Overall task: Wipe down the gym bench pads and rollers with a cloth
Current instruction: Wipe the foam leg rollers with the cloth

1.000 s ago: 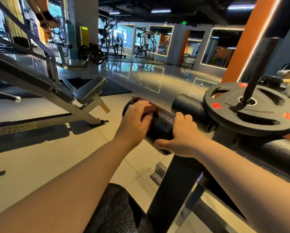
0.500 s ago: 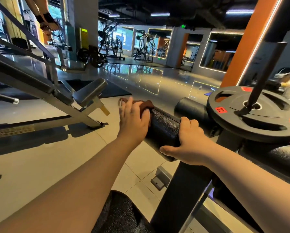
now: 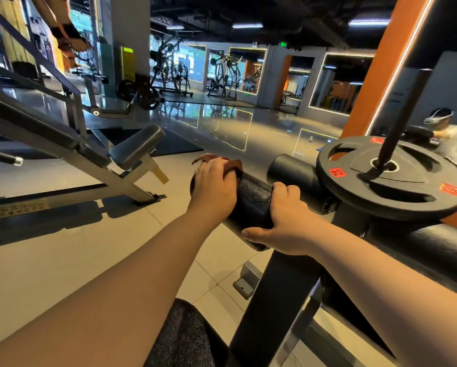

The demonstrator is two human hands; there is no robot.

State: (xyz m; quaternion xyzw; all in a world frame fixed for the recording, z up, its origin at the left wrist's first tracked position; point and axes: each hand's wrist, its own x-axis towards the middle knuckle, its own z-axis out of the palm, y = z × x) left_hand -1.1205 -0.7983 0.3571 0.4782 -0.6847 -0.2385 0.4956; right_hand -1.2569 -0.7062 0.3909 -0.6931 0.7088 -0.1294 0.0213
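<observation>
A black textured roller pad [image 3: 251, 201] sticks out leftward from the machine's dark upright post [image 3: 272, 300]. My left hand [image 3: 214, 189] presses a brown cloth [image 3: 222, 161] over the roller's outer end, and the cloth's edge shows above my fingers. My right hand [image 3: 282, 221] grips the roller's inner part close to the post. A second black roller [image 3: 290, 169] lies behind it. A black pad [image 3: 185, 337] shows at the bottom centre under my left forearm.
A black 10 kg weight plate [image 3: 396, 186] sits on a peg just right of the rollers. A decline bench [image 3: 89, 152] on a grey frame stands to the left on the tiled floor. A person [image 3: 446, 136] stands at the far right. More machines line the back.
My left hand went from curled over the roller's end to flat against it, then back to a grip over the end with the cloth. My right hand kept its hold.
</observation>
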